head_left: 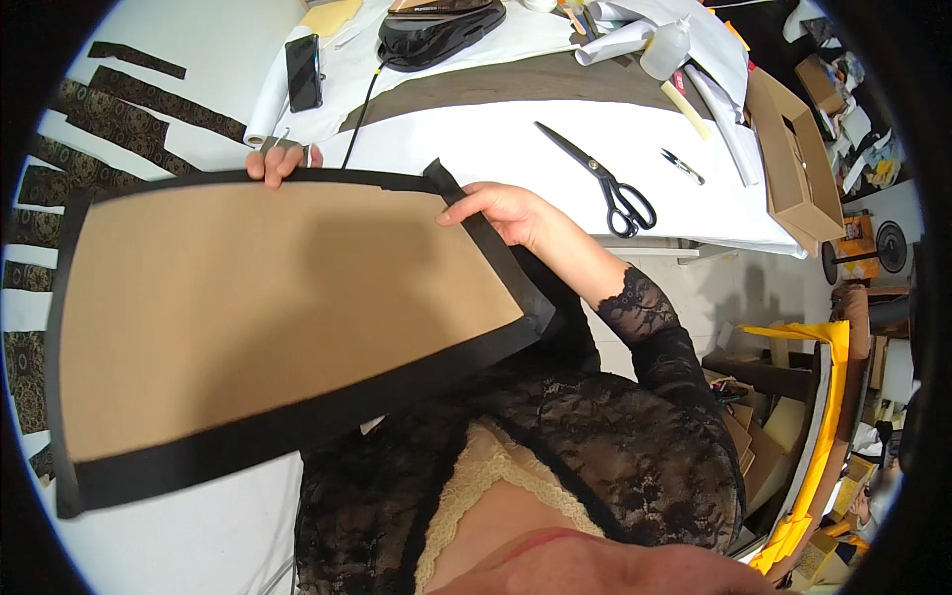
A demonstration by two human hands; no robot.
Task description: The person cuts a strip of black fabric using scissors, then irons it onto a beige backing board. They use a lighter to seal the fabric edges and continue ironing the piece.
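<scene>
The black-edged board (278, 307) stretches lengthwise toward frame left from my right hand (499, 210), pinching its right end. My left hand (281, 163) grips its top edge.

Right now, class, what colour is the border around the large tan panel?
The border is plain black; it shows best in the head view.

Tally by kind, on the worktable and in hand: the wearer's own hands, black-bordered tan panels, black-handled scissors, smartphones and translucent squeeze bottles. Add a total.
Wearer's hands: 2 (left hand, right hand)
Black-bordered tan panel: 1
Black-handled scissors: 1
Smartphone: 1
Translucent squeeze bottle: 1
Total: 6
</scene>
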